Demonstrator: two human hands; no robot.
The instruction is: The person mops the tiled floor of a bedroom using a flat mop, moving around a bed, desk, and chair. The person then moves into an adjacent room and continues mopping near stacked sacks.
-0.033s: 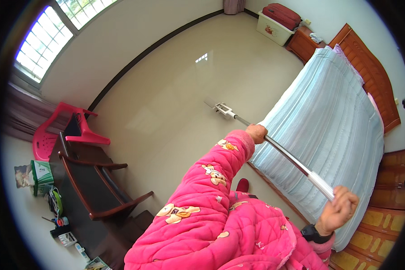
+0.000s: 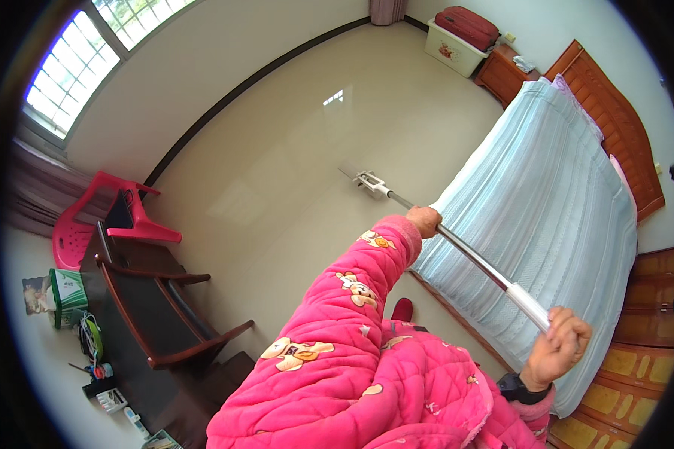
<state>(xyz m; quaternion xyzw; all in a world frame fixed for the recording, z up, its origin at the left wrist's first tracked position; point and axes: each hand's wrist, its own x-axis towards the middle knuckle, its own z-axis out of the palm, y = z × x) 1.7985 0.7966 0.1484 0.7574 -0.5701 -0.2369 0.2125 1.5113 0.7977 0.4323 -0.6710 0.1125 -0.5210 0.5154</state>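
A long mop with a metal pole (image 2: 475, 259) slants across the view, its white head (image 2: 371, 182) down on the pale floor ahead of me. My left hand (image 2: 425, 221) is wrapped round the pole about midway along, at the near side of the bed. Lower right, my right hand (image 2: 558, 348) grips the end of the white handle sleeve (image 2: 526, 305). A black band circles that wrist. Both forearms wear thick pink quilted sleeves with cartoon patterns. The underside of the mop head is hidden.
On the right stands a bed with a pale blue striped cover (image 2: 532, 194). A dark wooden armchair (image 2: 172, 299) and a pink plastic chair (image 2: 116, 221) are to the left. A white storage box (image 2: 451, 54) beside a wooden nightstand (image 2: 502, 73) sits at the far wall.
Hardly anything differs. The right hand and the handle end sit very slightly further left.
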